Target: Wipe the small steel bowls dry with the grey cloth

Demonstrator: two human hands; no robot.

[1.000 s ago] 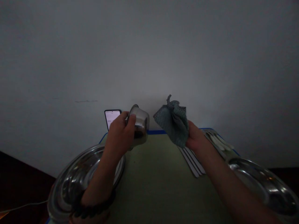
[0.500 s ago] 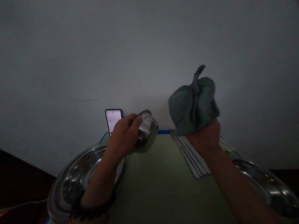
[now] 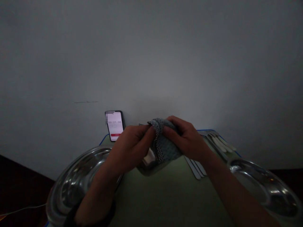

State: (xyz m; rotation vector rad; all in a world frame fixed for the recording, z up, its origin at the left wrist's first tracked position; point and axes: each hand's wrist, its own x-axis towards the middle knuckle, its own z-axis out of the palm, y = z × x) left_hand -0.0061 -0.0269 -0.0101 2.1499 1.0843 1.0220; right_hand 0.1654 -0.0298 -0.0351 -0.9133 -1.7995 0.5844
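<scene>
The metal bowl [image 3: 149,157] is held up in front of the person, over the middle of the desk [image 3: 151,201], between the left hand [image 3: 132,148] and the right hand [image 3: 187,135]. The left hand grips it from the left, its thumb against the edge of the cloth [image 3: 170,148]; the right hand is closed on the cloth, which lies against the bowl's right side. The bowl is smooth and shiny, with a rounded lower edge; the cloth is grey-green, soft and textured, bunched in folds, with a black-and-white checked border. That border runs downward from the thumbs, bending slightly right, while the cloth's body slants toward the lower right. The bowl's curved wall faces down and toward the person; its mouth is hidden, so its exact tilt cannot be told. A round, polished left basin [image 3: 58,176] sits beside the left forearm, and a similar right basin [image 3: 284,200] beside the right. Flat, slim metal strips [image 3: 197,170] lie on the desk beyond the right forearm, pointing away from the person.
</scene>
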